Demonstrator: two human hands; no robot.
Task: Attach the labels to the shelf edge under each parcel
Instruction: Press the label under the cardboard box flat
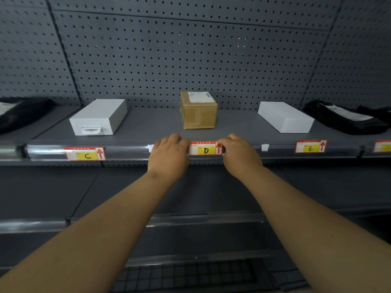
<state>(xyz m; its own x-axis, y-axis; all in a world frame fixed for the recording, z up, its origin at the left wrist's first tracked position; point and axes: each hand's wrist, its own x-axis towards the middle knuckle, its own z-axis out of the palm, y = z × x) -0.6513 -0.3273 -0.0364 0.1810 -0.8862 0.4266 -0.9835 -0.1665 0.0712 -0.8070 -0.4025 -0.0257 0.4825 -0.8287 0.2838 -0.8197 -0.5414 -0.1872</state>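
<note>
A brown cardboard parcel (198, 111) stands mid-shelf. Directly below it, the red-and-yellow label D (205, 148) lies against the clear shelf edge strip (127, 152). My left hand (169, 155) pinches the label's left end and my right hand (239, 154) pinches its right end. Label C (85, 153) sits in the strip under the left white box (99, 117). Label E (310, 146) sits under the right white box (285, 117).
Black bagged parcels lie at the far left (21, 113) and far right (342, 117) of the shelf. Another label (383, 146) shows at the right edge. Small white tabs (265, 147) stick out of the strip. Lower dark shelves (190, 220) run beneath my arms.
</note>
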